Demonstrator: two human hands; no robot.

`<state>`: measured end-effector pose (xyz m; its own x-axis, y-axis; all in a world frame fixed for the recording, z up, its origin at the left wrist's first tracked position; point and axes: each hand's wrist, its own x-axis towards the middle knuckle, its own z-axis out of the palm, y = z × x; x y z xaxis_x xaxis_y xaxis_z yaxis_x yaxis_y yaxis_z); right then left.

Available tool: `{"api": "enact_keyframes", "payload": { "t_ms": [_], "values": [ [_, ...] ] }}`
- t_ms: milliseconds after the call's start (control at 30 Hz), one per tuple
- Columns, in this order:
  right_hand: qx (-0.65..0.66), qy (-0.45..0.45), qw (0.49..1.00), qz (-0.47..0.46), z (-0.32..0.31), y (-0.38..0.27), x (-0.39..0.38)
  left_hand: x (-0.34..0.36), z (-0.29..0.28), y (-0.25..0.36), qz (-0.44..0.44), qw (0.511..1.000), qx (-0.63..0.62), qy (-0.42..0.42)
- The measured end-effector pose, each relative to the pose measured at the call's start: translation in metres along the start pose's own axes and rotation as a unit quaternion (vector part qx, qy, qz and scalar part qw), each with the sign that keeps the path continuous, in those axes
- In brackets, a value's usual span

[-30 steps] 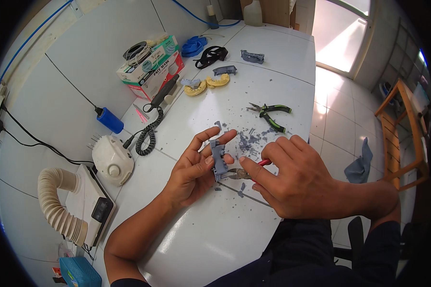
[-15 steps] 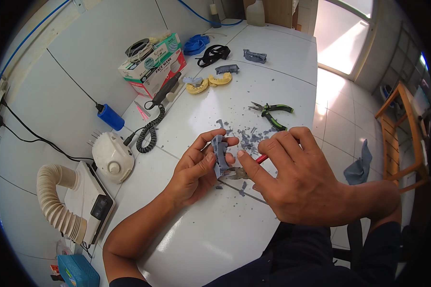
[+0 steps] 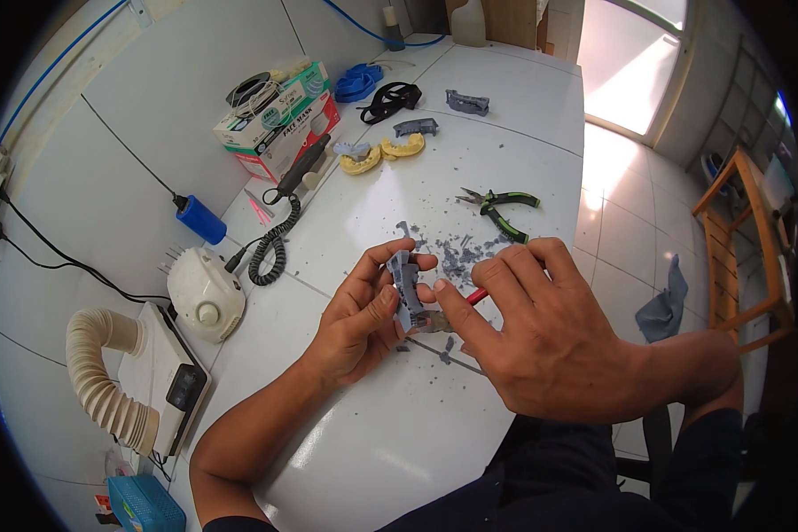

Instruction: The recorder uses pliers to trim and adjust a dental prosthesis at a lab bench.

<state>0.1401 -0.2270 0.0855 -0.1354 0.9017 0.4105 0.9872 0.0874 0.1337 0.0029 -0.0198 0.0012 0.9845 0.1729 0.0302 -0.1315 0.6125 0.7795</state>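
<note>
My left hand is closed around a grey plastic dental-shaped piece, held upright above the bench. My right hand grips red-handled cutting pliers, their metal jaws at the lower end of the grey piece; the tips are partly hidden. Grey fragments lie scattered beyond my hands. Black-and-green pliers rest open behind them. Two yellow dental casts, one topped with a pale piece, sit farther back with two more grey pieces.
At left stand a suction unit with ribbed hose, a white bur-holder unit and a corded handpiece beside stacked boxes. A blue basket is at lower left. Right of the bench are a wooden rack and a grey cloth.
Since a second ago, the grey piece has turned in my left hand. My right hand has shifted slightly and rotated, its knuckles now more over the red handles.
</note>
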Motion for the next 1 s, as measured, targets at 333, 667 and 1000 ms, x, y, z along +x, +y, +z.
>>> {"api": "enact_keyframes", "payload": {
  "t_ms": [333, 667, 1000],
  "values": [
    [-0.022, -0.003, 1.000, -0.002, -0.003, 0.001, 0.000, -0.001, -0.003, -0.003, 0.016, 1.000, 0.010, 0.010],
    [-0.059, -0.001, 0.998, -0.008, -0.004, -0.002, -0.003, -0.004, 0.001, -0.008, 0.045, 0.997, 0.053, -0.014],
    [-0.079, 0.007, 0.997, -0.011, 0.005, 0.000, -0.012, -0.001, 0.014, -0.001, -0.006, 0.997, 0.049, -0.054]
  ]
}}
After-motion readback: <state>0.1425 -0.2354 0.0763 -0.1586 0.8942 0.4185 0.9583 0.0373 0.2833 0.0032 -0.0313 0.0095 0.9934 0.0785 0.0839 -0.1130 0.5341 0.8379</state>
